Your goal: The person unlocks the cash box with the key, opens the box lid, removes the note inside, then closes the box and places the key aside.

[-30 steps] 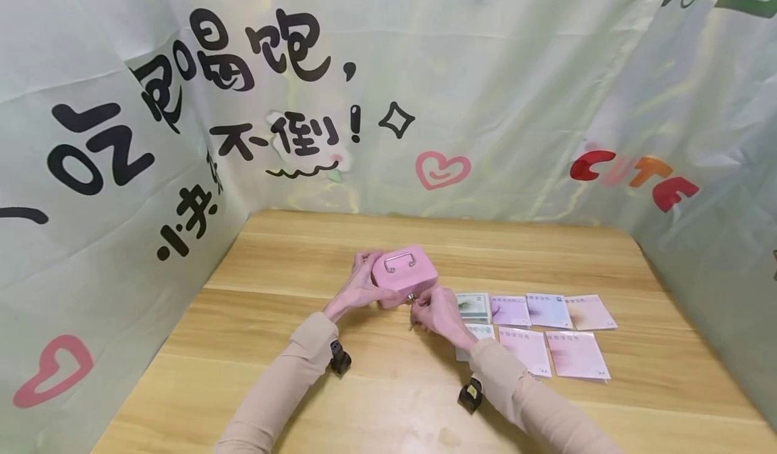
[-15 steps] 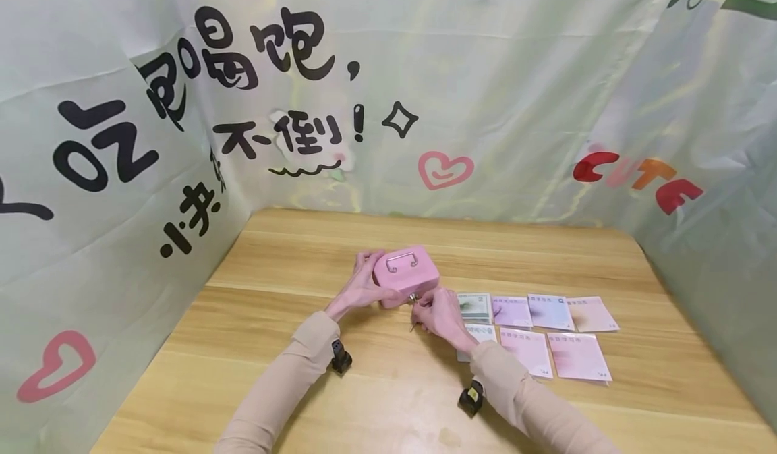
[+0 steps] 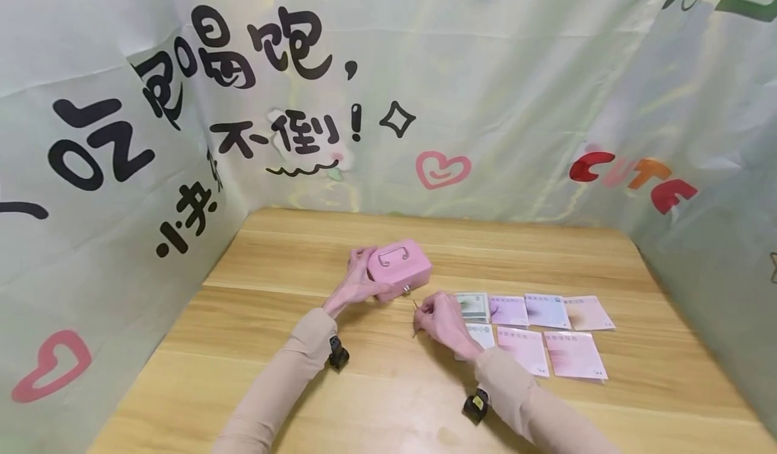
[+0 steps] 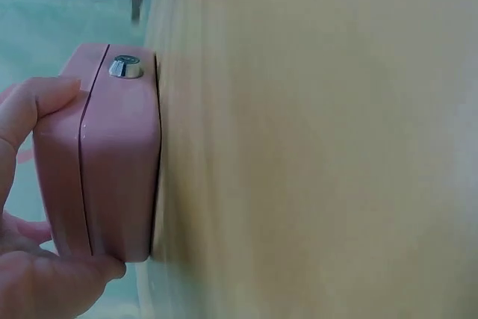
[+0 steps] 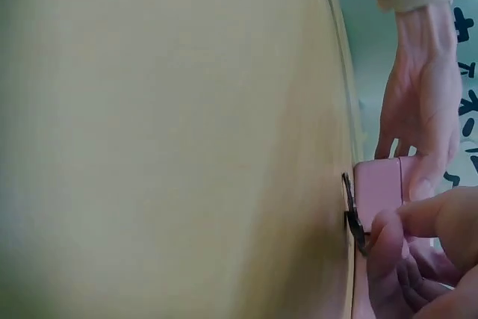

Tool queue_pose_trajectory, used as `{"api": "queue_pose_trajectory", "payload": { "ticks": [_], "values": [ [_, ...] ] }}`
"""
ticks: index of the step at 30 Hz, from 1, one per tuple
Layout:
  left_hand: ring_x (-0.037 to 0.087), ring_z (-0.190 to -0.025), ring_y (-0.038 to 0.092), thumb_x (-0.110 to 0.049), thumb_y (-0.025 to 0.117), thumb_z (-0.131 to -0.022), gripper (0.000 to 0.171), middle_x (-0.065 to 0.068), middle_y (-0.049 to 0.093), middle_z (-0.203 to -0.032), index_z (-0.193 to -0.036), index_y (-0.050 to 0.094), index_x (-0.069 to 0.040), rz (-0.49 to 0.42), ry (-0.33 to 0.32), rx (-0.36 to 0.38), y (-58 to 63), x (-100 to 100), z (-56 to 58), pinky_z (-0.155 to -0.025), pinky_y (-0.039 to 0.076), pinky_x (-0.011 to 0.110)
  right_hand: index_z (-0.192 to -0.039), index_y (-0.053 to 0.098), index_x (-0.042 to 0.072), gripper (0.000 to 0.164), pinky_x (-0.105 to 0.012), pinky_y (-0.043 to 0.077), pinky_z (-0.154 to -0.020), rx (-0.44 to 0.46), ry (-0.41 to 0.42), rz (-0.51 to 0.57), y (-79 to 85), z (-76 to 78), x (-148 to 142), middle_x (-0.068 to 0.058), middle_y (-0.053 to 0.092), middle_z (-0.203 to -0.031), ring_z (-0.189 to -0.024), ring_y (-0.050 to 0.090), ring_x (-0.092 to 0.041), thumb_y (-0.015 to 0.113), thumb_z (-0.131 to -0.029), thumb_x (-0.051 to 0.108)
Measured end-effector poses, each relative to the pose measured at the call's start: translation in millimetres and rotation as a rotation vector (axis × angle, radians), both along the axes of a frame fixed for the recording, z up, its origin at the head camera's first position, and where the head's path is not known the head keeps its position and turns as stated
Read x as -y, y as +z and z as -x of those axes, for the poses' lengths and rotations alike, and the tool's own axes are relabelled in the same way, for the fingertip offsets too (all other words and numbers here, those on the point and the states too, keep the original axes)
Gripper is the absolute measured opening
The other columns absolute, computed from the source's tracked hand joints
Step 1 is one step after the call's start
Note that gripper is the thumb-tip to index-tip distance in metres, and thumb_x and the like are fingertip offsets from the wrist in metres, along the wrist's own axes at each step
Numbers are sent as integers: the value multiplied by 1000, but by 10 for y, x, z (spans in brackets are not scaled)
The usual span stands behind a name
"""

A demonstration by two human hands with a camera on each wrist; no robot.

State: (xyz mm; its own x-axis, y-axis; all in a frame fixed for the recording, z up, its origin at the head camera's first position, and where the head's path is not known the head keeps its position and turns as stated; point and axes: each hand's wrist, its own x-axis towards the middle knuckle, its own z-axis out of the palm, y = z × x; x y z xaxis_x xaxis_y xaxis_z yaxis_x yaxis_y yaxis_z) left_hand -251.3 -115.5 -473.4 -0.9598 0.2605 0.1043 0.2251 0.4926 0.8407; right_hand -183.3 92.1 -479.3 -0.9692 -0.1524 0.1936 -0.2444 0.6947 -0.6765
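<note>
A pink metal cash box (image 3: 409,272) stands on the table with its lid down and a wire handle (image 3: 393,256) on top. Its silver lock (image 4: 126,66) faces the front, nothing in it. My left hand (image 3: 358,282) grips the left end of the box, thumb on the near side and fingers around the far side. Just right of the lock, my right hand (image 3: 442,319) pinches a small key (image 5: 354,218), apart from the box. The keys hang partly behind the fingertips, so their number is hidden.
Right of the box lie two rows of paper banknotes, among them a green one (image 3: 473,307), a blue one (image 3: 548,311) and a pink one (image 3: 575,355). My right forearm overlaps some of them. Printed cloth (image 3: 516,103) walls in the wooden table (image 3: 291,238).
My right hand has drawn the key out of the lock and back from the box. My left hand has shifted the box slightly left and turned it a little.
</note>
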Motion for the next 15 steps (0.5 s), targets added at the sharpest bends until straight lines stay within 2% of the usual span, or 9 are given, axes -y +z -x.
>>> {"api": "queue_pose_trajectory", "payload": {
  "ticks": [3, 5, 6, 8, 11, 15],
  "values": [
    [45, -139, 34, -16, 86, -67, 102, 30, 24, -150, -152, 34, 4, -3, 18, 1, 11, 43, 24, -123, 29, 63, -67, 76, 9, 14, -17, 40, -43, 37, 15, 30, 35, -27, 3, -1, 70, -57, -43, 47, -2, 71, -80, 4],
    [45, -140, 33, -19, 86, -68, 104, 31, 23, -152, -153, 31, 5, 10, 0, 7, 13, 55, 25, -123, 29, 63, -78, 78, 5, 7, -17, 38, -40, 62, 19, 27, 62, -32, -4, -2, 70, -59, -43, 46, -3, 75, -83, 9],
    [46, -141, 32, -20, 85, -69, 105, 31, 22, -152, -154, 30, 5, 14, -11, 8, 11, 59, 26, -124, 29, 63, -87, 78, 2, 10, -16, 37, -40, 86, 11, 22, 79, -32, -9, -3, 70, -61, -44, 46, -3, 76, -84, 12],
    [46, -143, 30, -23, 85, -71, 107, 31, 19, -154, -156, 26, 5, 23, -26, 17, 8, 62, 22, -124, 28, 62, -106, 74, -1, 29, -17, 35, -39, 133, -11, 19, 113, -27, -36, -3, 68, -63, -45, 46, -6, 79, -84, 16],
    [45, -146, 26, -25, 87, -72, 114, 30, 16, -157, -158, 19, 3, 11, -23, 43, 19, 69, 6, -126, 24, 63, -128, 63, -2, 52, -17, 36, -38, 186, -45, 15, 168, -9, -105, -3, 65, -65, -47, 48, -8, 80, -84, 20],
    [47, -150, 20, -22, 89, -72, 117, 29, 10, -161, -160, 14, 1, -18, -20, 42, 86, 104, -14, -126, 17, 66, -130, 61, -2, 53, -20, 41, -42, 147, -58, 10, 256, 58, -240, -4, 66, -66, -50, 53, -9, 78, -85, 20]
  ]
}}
